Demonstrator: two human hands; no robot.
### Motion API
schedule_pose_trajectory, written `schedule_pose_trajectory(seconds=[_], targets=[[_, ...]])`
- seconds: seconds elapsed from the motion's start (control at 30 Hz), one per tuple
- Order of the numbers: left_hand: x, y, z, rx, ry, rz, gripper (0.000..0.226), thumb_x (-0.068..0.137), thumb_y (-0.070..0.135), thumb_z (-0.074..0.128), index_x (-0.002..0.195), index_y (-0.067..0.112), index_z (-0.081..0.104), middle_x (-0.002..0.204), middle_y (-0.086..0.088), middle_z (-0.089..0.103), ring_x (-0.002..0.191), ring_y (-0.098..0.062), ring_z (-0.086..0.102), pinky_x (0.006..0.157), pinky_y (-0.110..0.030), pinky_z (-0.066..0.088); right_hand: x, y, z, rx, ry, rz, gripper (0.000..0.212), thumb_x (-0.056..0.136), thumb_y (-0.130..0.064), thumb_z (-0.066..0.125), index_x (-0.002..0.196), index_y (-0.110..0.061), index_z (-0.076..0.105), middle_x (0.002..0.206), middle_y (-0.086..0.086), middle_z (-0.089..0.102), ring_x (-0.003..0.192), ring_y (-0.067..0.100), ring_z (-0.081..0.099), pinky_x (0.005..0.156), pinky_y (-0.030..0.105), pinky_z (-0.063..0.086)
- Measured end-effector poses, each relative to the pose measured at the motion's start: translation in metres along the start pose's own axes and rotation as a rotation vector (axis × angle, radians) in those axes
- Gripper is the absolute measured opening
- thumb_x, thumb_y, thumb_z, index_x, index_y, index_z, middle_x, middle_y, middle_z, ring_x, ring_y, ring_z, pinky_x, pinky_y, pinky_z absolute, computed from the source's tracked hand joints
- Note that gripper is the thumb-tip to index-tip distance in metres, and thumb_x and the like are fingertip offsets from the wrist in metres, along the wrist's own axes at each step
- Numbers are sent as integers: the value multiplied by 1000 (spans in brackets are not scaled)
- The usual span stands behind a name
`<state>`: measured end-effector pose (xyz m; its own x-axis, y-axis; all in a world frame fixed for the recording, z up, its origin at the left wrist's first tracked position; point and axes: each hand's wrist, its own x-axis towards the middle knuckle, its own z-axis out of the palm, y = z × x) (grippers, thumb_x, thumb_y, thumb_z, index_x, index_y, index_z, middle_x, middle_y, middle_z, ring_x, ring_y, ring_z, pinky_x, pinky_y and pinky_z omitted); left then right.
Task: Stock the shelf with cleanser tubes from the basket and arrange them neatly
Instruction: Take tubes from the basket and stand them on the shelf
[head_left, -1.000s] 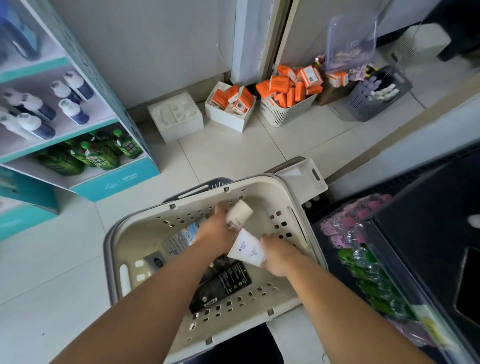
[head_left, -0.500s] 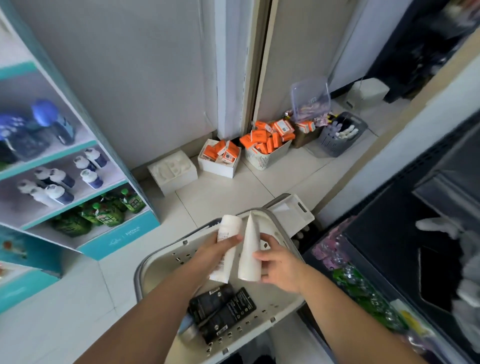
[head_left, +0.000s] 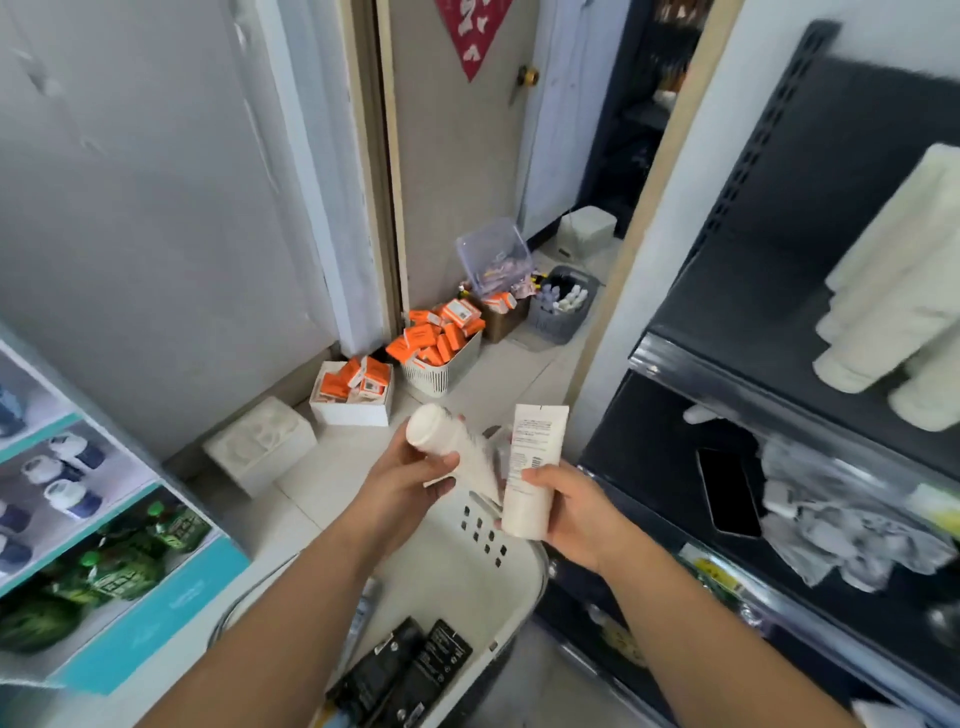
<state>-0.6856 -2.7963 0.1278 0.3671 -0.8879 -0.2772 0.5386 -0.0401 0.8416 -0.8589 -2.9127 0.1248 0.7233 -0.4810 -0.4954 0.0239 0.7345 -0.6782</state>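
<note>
Left hand: we see our left hand (head_left: 406, 483) wrapped round a white cleanser tube (head_left: 448, 439), thumb over its body, round cap end pointing up and to the left.
Right hand: our right hand (head_left: 582, 514) grips a second white tube (head_left: 532, 447) held upright, thumb across the printed face, flat crimped end on top.
Tubes together: the two lie just beside each other above the basket; we cannot tell whether they touch.
Basket: the cream basket (head_left: 457, 571) sits below our hands with black packs (head_left: 410, 670) lying in its bottom.
Shelf: the dark shelf (head_left: 727, 291) stands to our right, with pale tubes (head_left: 893, 291) on its upper level.
Lower level: a dark phone (head_left: 727, 491) lies flat there, beside crumpled grey wrapping (head_left: 841, 525).
Floor: orange boxes (head_left: 441, 338) fill containers by the door.
</note>
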Motion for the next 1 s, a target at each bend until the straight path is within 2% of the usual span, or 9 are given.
schedule_pose_trajectory(seconds=[0.1, 0.2, 0.3, 0.4, 0.47, 0.63, 0.77, 0.87, 1.0], targets=[[2, 1, 31, -17, -95, 39, 58, 68, -12, 68, 114, 19, 54, 129, -3, 61, 117, -28, 60, 91, -45, 53, -26, -21, -13, 100, 101, -93, 49, 86, -3, 56, 133, -17, 51, 125, 16, 62, 113, 34, 59, 93, 64, 47], [1, -1, 66, -79, -151, 47, 55, 69, -18, 64, 110, 17, 51, 130, -8, 60, 118, -30, 60, 88, -43, 56, -53, -40, -27, 150, 151, -146, 46, 93, -8, 49, 138, -16, 44, 131, 17, 59, 116, 40, 57, 69, 53, 59], [-3, -10, 102, -129, -251, -11, 54, 66, -20, 68, 106, 13, 53, 115, -13, 66, 110, -31, 65, 86, -42, 57, -84, -53, -45, 184, 151, -223, 45, 94, -10, 50, 138, -17, 45, 129, 16, 63, 117, 39, 59, 85, 60, 53], [-11, -23, 142, -158, -288, -82, 31, 79, -3, 66, 102, 12, 53, 109, -14, 67, 106, -31, 66, 90, -45, 55, -123, -65, -62, 226, 163, -315, 39, 94, -9, 49, 133, -14, 50, 122, 15, 66, 110, 36, 63, 78, 56, 57], [-17, -33, 169, -112, -258, -107, 19, 85, 14, 60, 102, 13, 52, 111, -15, 64, 106, -29, 65, 84, -42, 58, -152, -71, -77, 281, 175, -341, 35, 94, -11, 47, 129, -11, 53, 118, 16, 67, 106, 36, 64, 75, 56, 57], [-36, -66, 241, 202, -291, -98, 32, 84, 24, 64, 116, 22, 62, 116, -12, 65, 98, -20, 65, 68, -33, 58, -232, -83, -133, 314, 188, -409, 44, 81, -17, 52, 124, -13, 59, 119, 14, 68, 109, 36, 62, 82, 60, 54], [-61, -93, 306, 308, -426, -169, 29, 94, 13, 56, 122, 14, 62, 115, -10, 70, 103, -24, 66, 81, -37, 57, -299, -88, -177, 266, 218, -472, 53, 83, -20, 50, 135, -10, 50, 135, 18, 58, 120, 39, 57, 84, 59, 54], [-81, -110, 358, 297, -544, -201, 31, 95, 8, 54, 125, 11, 59, 119, -11, 68, 108, -29, 65, 91, -47, 54, -353, -97, -205, 273, 215, -570, 50, 86, -21, 50, 135, -12, 49, 135, 14, 59, 120, 37, 59, 84, 60, 54], [-102, -130, 422, 248, -627, -204, 33, 97, 6, 49, 129, 10, 55, 120, -11, 68, 113, -34, 63, 94, -55, 51, -418, -113, -230, 265, 239, -682, 49, 87, -23, 51, 135, -13, 47, 132, 11, 62, 116, 34, 62, 82, 61, 54]])
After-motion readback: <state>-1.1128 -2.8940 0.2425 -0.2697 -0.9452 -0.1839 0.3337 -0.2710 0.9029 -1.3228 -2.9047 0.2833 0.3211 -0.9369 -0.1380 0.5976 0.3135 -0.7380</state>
